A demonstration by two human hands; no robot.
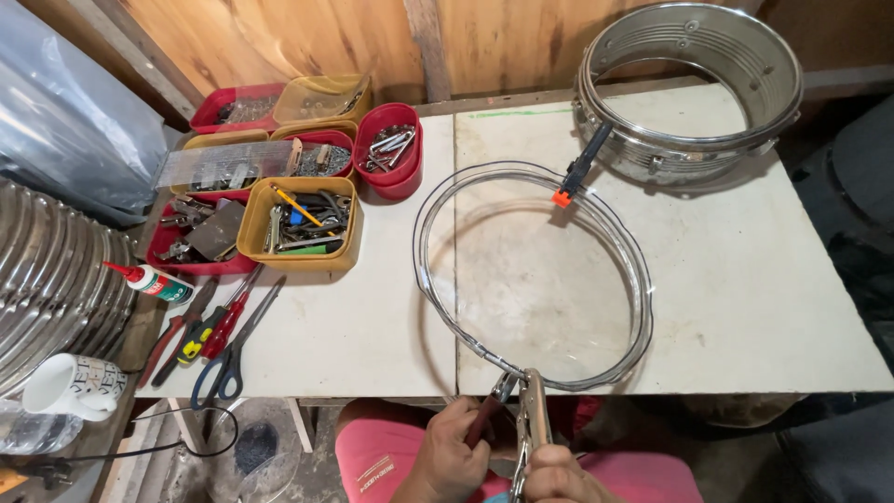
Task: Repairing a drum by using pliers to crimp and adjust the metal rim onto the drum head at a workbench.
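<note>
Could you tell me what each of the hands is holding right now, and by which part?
The left hand grips red-handled pliers by the handles; the right hand grips silver locking pliers by theirs. Both tools meet the wire hoop at its near edge.

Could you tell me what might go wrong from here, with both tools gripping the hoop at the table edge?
The left hand and right hand pinch the thin metal hoop with pliers and locking pliers at one spot; too much force might kink it. A slip could pinch skin. The hoop's far side could swing and knock the clamp off.
</note>
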